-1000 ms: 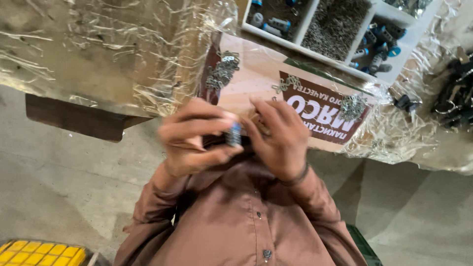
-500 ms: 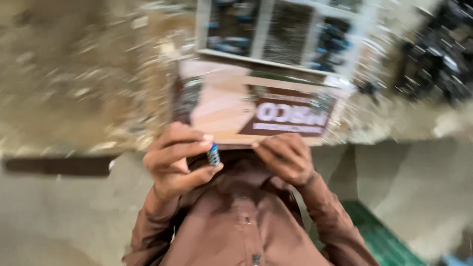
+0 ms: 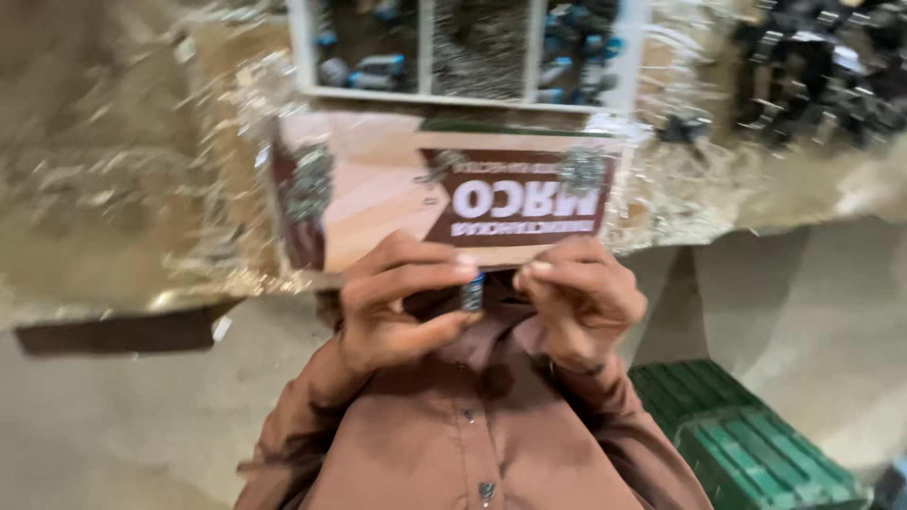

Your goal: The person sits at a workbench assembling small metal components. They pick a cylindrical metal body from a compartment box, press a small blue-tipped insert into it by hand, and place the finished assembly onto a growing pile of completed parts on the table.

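Note:
My left hand [image 3: 397, 307] pinches a small grey and blue metal part [image 3: 471, 291] between thumb and fingers, held close over my brown shirt [image 3: 472, 425]. My right hand [image 3: 578, 297] is right beside it, fingers curled, with fingertips touching or nearly touching the part; the blur hides which. Both hands sit just below the edge of a flat cardboard sheet [image 3: 378, 189] with a brown printed panel.
A white divided tray [image 3: 463, 47] with small blue-grey parts and screws stands behind the cardboard. Small metal clusters [image 3: 307, 184] lie on the cardboard. Crinkled plastic film [image 3: 123, 170] covers the bench. Dark metal pieces [image 3: 822, 66] lie far right. A green crate [image 3: 746, 444] sits on the floor.
The view has swung and risen, so the tray sits nearer the top centre. My hands stayed together on the small part and moved slightly right in view.

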`<state>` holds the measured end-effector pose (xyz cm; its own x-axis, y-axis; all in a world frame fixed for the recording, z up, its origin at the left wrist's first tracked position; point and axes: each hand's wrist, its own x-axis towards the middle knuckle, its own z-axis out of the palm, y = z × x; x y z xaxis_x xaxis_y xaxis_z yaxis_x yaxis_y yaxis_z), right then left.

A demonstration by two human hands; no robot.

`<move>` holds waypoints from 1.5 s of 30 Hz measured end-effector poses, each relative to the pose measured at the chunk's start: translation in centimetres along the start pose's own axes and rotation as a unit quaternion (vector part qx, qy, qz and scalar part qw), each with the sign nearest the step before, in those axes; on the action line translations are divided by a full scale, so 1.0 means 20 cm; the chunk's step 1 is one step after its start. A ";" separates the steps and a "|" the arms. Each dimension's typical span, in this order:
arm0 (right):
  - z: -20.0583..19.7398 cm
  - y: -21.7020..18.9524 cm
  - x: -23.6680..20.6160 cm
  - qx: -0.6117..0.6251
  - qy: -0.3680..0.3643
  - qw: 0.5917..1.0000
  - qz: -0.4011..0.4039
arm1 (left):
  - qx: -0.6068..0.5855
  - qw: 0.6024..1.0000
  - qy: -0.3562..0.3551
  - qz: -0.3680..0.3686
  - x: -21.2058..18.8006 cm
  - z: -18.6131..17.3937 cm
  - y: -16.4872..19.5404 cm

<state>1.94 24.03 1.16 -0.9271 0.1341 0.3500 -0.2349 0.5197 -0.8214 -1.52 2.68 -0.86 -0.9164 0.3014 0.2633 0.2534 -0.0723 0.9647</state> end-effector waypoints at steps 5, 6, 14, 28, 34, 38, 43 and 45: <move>0.00 -0.07 0.01 0.184 -0.075 0.979 0.048 | 0.020 0.999 0.025 0.007 0.00 0.01 0.03; 0.00 -0.07 0.01 0.165 -0.088 0.982 0.031 | 0.029 0.999 0.033 0.006 0.00 0.02 0.03; 0.05 -0.06 -0.01 0.094 -0.084 0.992 -0.009 | 0.046 0.998 0.035 0.016 0.00 0.04 0.05; -0.12 0.05 -0.04 0.200 -0.145 0.950 0.193 | 0.053 0.998 -0.019 0.038 0.02 0.05 0.05; -0.07 0.11 -0.03 -0.242 -0.040 0.968 0.048 | 0.051 0.998 -0.007 0.026 0.04 0.06 0.03; -0.11 0.17 -0.07 -0.297 -0.095 0.950 0.016 | 0.056 0.998 -0.010 0.026 0.05 0.09 0.03; -0.17 0.32 -0.11 -0.241 -0.116 0.953 -0.139 | 0.065 0.997 -0.002 0.043 0.08 0.11 0.05; -0.20 0.36 -0.13 -0.205 -0.127 0.949 -0.203 | 0.065 0.997 -0.001 0.043 0.09 0.13 0.04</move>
<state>3.74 30.69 -3.79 -0.8374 -0.3276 0.4376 -0.5021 0.7773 -0.3790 -2.08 5.59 0.35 -0.8893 0.3014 0.3440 0.3686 0.0269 0.9292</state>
